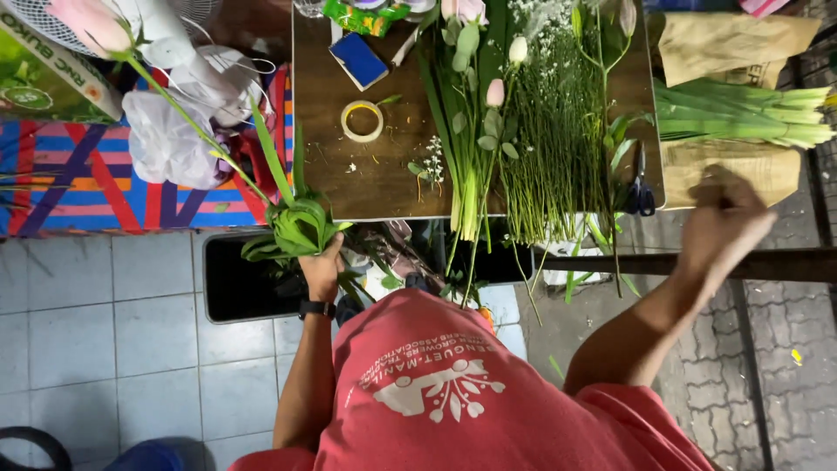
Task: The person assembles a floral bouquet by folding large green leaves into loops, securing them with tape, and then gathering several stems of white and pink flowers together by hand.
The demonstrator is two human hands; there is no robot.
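The left hand [321, 269] is closed around a bundle of folded green leaves [296, 228] together with the long stem of a pink rose [91, 24], whose bloom rises far up and to the left, over a striped cloth [78, 179] and some white plastic bags [170, 131]. The right hand [725, 218] is raised well off to the right, blurred by motion, so I cannot tell whether its fingers are spread or curled, and nothing can be made out in it. It hangs near a bunch of long green leaves [741, 113] lying across brown paper [732, 166], and just right of a pair of scissors [643, 187] at the edge of a brown wooden table [375, 174]. On that table, between the two hands, lie stems of white and pink rosebuds [495, 92] beside a thick spray of small white filler flowers [554, 113], all with their cut ends hanging over the near edge. Further back on the table sit a roll of tape [362, 120] and a blue flat box [358, 59]. A dark bin [240, 283] stands on the floor right under the left hand. The floor is pale grey tile [113, 331] on the left and rougher paving stone [767, 366] on the right
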